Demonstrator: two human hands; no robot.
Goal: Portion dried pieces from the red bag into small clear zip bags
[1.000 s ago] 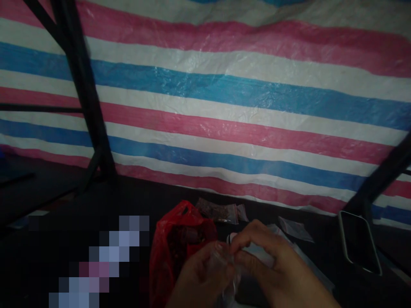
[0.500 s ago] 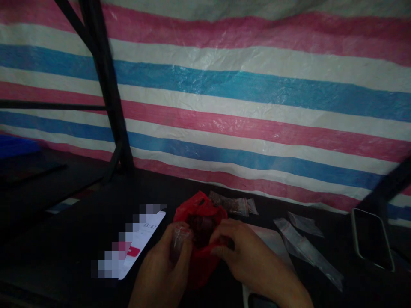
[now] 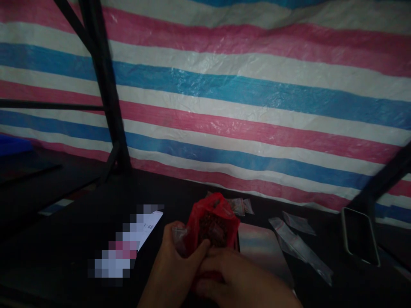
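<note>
A red plastic bag (image 3: 213, 224) with dark reddish contents stands open on the dark table, low in the middle of the head view. My left hand (image 3: 175, 269) is closed at the bag's left side, pinching a small clear plastic bag (image 3: 178, 237) between thumb and fingers. My right hand (image 3: 237, 280) is curled against the red bag's lower right side, gripping its plastic. Both hands meet at the front of the red bag.
Several small clear zip bags (image 3: 300, 244) lie to the right, one filled bag (image 3: 239, 206) behind the red bag. A flat shiny plate (image 3: 261, 252) lies right of the hands. A phone (image 3: 359, 241) leans at far right. A striped tarp (image 3: 244, 98) hangs behind black frame posts (image 3: 105, 90).
My hands moved from a clear bag at the right to the red bag, then closed on its front. The right hand dropped lower. The camera view shifted slightly.
</note>
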